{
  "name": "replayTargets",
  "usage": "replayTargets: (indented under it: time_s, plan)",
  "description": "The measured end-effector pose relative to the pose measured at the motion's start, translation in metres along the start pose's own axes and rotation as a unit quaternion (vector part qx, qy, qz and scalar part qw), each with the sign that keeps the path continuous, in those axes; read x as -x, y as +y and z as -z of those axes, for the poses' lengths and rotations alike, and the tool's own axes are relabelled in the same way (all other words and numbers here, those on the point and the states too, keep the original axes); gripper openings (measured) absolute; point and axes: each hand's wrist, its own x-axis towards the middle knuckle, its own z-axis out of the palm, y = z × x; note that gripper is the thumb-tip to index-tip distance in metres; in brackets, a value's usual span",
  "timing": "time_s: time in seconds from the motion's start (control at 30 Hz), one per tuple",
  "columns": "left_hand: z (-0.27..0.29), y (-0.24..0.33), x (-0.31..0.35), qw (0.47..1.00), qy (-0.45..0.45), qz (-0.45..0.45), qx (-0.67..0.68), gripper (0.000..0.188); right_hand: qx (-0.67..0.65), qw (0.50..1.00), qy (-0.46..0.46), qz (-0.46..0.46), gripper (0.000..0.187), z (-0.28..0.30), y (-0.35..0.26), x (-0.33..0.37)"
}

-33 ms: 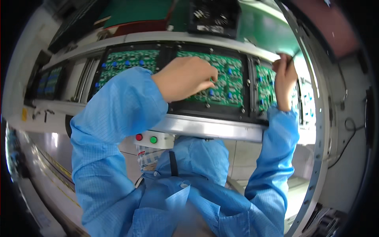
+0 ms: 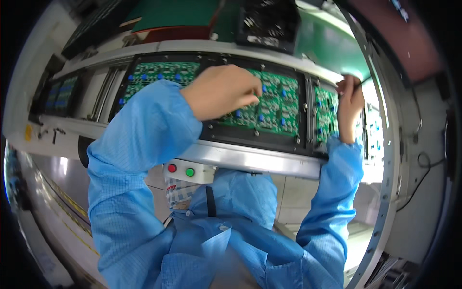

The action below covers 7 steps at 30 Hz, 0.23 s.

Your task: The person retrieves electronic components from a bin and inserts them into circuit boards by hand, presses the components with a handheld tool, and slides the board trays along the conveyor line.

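My left hand [image 2: 219,91] hovers over the middle green circuit board [image 2: 273,107], its fingers curled and the thumb close to the forefinger. Whatever sits between those fingertips, if anything, is too small to make out. This board carries blue parts and lies in a black frame [image 2: 236,133]; the hand and sleeve cover its left part. Farther right, my right hand [image 2: 350,107] is raised over the edge of another green board [image 2: 325,103]. Its fingers are closed around a thin dark rod-like thing [image 2: 364,81], whose kind I cannot tell.
Another framed green board [image 2: 166,69] lies left, partly behind my left sleeve. A silver rail [image 2: 255,158] runs along the front, above a white box [image 2: 204,174] with red and green buttons. A black box [image 2: 267,24] stands behind; a metal upright [image 2: 386,168] rises at right.
The whole view has shifted slightly, with the boards lower and farther right in it. Against the middle board, my left hand has moved a little left. My right hand keeps its closed grip.
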Motion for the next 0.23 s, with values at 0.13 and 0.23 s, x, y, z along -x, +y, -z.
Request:
replayTargets:
  time_s: [0.13, 0.23]
  plan:
    - [0.050, -0.067, 0.065, 0.972, 0.154, 0.167, -0.065, 0.023, -0.013, 0.997, 0.025, 0.075, 0.041, -0.002, 0.015, -0.009]
    - [0.067, -0.146, 0.148, 0.905, 0.304, 0.249, -0.162, 0.029, -0.066, 0.995, -0.058, -0.045, 0.048, 0.002, 0.035, -0.021]
